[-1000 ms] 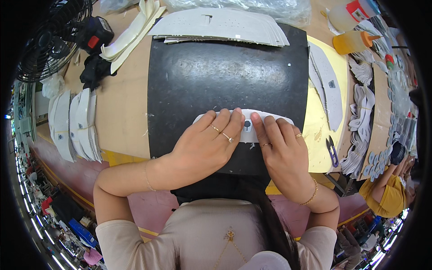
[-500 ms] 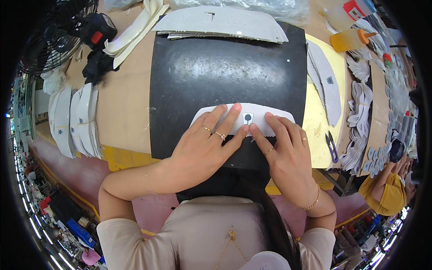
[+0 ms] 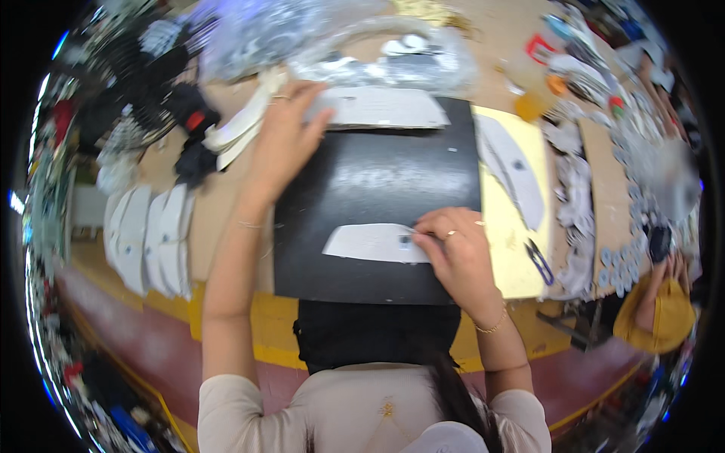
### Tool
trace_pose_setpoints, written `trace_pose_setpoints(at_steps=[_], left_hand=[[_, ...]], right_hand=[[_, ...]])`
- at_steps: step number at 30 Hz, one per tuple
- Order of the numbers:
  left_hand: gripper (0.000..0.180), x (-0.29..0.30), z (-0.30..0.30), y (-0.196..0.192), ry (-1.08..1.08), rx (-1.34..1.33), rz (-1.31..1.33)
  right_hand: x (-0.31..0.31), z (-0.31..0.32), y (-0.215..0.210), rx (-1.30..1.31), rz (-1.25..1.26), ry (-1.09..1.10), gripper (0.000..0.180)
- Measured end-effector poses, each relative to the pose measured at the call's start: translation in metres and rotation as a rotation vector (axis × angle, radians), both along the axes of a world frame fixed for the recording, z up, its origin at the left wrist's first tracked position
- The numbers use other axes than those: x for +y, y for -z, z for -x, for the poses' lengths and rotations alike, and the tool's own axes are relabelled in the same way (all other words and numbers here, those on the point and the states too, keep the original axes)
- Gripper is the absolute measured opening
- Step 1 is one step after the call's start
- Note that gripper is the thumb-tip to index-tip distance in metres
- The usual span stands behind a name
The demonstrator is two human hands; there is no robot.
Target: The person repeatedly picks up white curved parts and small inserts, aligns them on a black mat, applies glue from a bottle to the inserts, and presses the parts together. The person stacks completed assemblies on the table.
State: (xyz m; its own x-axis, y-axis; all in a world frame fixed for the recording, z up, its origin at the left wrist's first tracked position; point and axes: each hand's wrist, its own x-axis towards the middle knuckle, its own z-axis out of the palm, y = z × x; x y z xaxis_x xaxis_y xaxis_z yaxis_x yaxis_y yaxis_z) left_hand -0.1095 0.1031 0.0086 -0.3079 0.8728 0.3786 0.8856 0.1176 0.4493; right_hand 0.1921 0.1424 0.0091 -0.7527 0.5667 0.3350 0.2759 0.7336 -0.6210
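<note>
A white curved panel (image 3: 362,241) with a small dark emblem near its right end lies flat on the black mat (image 3: 370,177). My right hand (image 3: 461,253) is closed at that end, thumb and bent fingers together over the panel's edge; the fingers cover part of it. Farther off, a stack of white curved panels (image 3: 385,108) rests along the mat's far edge. My left hand (image 3: 291,140) reaches to the stack's left end, thumb and fingers apart, slightly blurred. Whether it grips any panel does not show.
Bundles of white panels (image 3: 151,241) sit at the left. On the right, a yellow sheet (image 3: 510,260) carries loose panels (image 3: 513,166) and thread snips (image 3: 539,263). Clear plastic bags (image 3: 377,60) lie behind the stack. A fan (image 3: 128,83) stands far left; a co-worker in yellow (image 3: 661,317) is at right.
My left hand has left the near panel and moved away to the far stack. My right hand has shifted to the panel's right end. The view has shifted and blurred.
</note>
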Motion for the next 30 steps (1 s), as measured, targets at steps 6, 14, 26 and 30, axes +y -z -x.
trace_pose_setpoints(at_steps=[6, 14, 26, 30], left_hand=[[0.041, 0.024, 0.021, 0.01, 0.015, 0.094, 0.124], [0.034, 0.02, 0.001, 0.005, -0.051, 0.318, 0.107], [0.018, -0.006, -0.027, -0.033, -0.093, 0.134, 0.02], [0.013, -0.042, -0.049, -0.074, -0.008, -0.011, 0.035]], right_hand=[[0.046, -0.046, -0.024, 0.256, 0.417, 0.321, 0.016], [0.092, -0.17, -0.028, -0.13, -0.275, 1.031, 0.025], [0.067, -0.211, -0.004, -0.558, -0.421, 1.494, 0.027], [0.071, -0.227, -0.005, -0.451, -0.425, 1.475, 0.022]])
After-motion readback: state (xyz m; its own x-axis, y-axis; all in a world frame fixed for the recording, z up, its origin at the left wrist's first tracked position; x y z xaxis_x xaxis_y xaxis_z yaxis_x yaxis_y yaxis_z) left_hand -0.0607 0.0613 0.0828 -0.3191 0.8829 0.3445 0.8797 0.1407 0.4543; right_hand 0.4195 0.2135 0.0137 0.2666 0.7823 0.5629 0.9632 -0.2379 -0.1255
